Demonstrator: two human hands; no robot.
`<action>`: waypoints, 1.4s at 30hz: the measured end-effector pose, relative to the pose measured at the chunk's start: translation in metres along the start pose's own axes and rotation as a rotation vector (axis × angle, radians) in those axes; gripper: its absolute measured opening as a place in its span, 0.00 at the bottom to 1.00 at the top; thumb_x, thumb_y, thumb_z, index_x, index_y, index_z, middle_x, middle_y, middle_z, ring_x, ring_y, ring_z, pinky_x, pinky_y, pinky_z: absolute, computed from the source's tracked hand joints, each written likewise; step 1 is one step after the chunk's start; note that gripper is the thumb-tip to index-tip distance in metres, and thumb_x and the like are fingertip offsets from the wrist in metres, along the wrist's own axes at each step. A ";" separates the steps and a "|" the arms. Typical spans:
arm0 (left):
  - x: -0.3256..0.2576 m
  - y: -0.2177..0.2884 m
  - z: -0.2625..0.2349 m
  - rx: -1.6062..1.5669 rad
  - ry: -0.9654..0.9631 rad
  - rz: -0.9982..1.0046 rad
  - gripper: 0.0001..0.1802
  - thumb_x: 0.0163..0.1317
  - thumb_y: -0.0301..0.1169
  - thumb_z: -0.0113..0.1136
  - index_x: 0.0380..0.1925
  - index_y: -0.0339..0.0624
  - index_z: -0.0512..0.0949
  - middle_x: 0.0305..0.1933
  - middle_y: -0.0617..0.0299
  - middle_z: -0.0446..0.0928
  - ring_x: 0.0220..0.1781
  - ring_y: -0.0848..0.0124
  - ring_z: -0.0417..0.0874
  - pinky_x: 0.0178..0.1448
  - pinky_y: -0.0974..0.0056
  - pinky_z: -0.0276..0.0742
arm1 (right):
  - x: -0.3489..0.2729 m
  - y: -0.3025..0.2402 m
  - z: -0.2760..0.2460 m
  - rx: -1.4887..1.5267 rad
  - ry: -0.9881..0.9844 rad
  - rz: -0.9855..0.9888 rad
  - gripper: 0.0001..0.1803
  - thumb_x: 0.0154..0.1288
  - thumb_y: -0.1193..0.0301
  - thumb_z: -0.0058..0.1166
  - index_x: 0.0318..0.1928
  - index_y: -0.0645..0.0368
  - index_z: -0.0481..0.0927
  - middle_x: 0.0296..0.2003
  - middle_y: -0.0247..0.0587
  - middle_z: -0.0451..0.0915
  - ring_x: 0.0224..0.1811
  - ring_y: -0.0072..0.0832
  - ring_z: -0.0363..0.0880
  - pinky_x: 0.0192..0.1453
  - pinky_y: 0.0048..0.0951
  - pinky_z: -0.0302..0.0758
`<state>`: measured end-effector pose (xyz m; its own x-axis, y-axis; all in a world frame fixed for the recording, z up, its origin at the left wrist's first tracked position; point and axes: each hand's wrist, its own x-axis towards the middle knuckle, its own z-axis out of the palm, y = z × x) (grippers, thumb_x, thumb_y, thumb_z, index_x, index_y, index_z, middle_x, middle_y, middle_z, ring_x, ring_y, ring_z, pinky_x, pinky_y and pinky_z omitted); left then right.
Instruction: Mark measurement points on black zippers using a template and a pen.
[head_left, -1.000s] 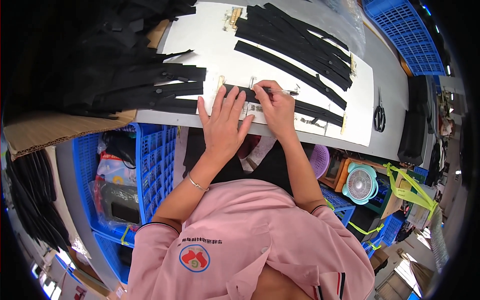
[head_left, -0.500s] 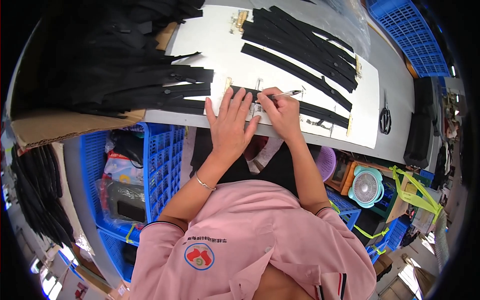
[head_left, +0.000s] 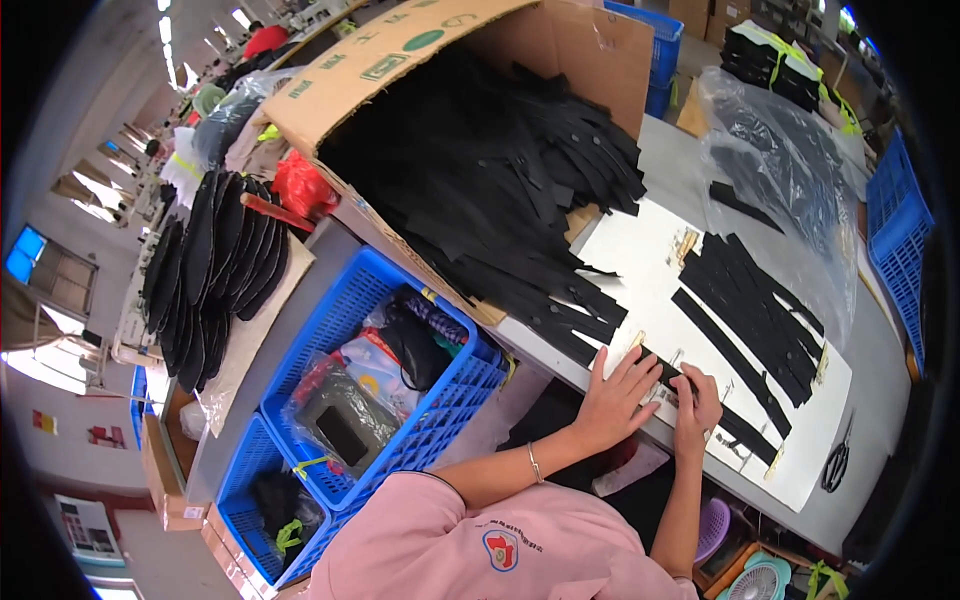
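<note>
My left hand (head_left: 610, 410) lies flat with spread fingers, pressing the left end of a black zipper strip (head_left: 748, 428) onto a white board (head_left: 822, 405). Close beside it, my right hand (head_left: 698, 405) is closed with bent fingers over the same strip. A slim silver pen sits in that hand's grip; it shows clearly in the earlier picture and is mostly hidden now. Just beyond lies a single black strip (head_left: 728, 352). Further back, several more strips (head_left: 750, 310) lie bunched side by side.
A large cardboard box (head_left: 385, 55) spills black strips (head_left: 500, 190) toward the board. Black-handled scissors (head_left: 836, 465) lie on the grey table at right. Clear plastic sheeting (head_left: 770, 150) covers part of the far side. Blue crates (head_left: 415, 425) stand below the table's left edge.
The head view has swung left and tilted, so the box and the room at left now show. Both hands stay at the same strip; the pen is now less visible.
</note>
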<state>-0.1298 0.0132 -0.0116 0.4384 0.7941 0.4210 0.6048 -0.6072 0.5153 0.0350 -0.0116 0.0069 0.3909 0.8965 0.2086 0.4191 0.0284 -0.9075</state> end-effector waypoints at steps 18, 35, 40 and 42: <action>0.034 0.036 0.014 -0.266 0.023 0.038 0.23 0.66 0.35 0.67 0.59 0.39 0.78 0.67 0.52 0.74 0.73 0.55 0.69 0.79 0.38 0.51 | -0.014 0.038 -0.088 -0.461 0.162 -0.239 0.15 0.59 0.81 0.66 0.47 0.56 0.81 0.34 0.37 0.80 0.42 0.38 0.78 0.76 0.51 0.61; 0.053 0.058 0.055 -0.404 0.044 0.133 0.07 0.61 0.26 0.65 0.37 0.37 0.78 0.42 0.59 0.73 0.48 0.59 0.73 0.56 0.56 0.68 | -0.018 0.058 -0.090 -0.263 0.203 0.078 0.09 0.74 0.75 0.58 0.51 0.60 0.83 0.51 0.44 0.86 0.60 0.39 0.76 0.76 0.43 0.61; 0.054 0.056 0.055 -0.405 0.064 0.125 0.05 0.60 0.25 0.66 0.34 0.39 0.79 0.42 0.59 0.73 0.48 0.59 0.73 0.56 0.57 0.68 | -0.005 0.037 -0.078 -0.159 0.240 0.029 0.11 0.77 0.73 0.56 0.54 0.63 0.83 0.41 0.43 0.86 0.49 0.30 0.81 0.62 0.34 0.73; 0.053 0.056 0.056 -0.392 0.055 0.122 0.05 0.60 0.26 0.66 0.33 0.39 0.79 0.42 0.60 0.73 0.48 0.59 0.73 0.56 0.57 0.68 | -0.002 0.035 -0.076 -0.086 0.256 0.054 0.10 0.78 0.73 0.55 0.53 0.64 0.83 0.37 0.40 0.85 0.43 0.27 0.81 0.56 0.30 0.76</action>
<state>-0.0354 0.0232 -0.0018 0.4492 0.7191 0.5303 0.2465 -0.6702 0.7000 0.1111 -0.0456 0.0028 0.6048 0.7542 0.2558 0.4554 -0.0639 -0.8880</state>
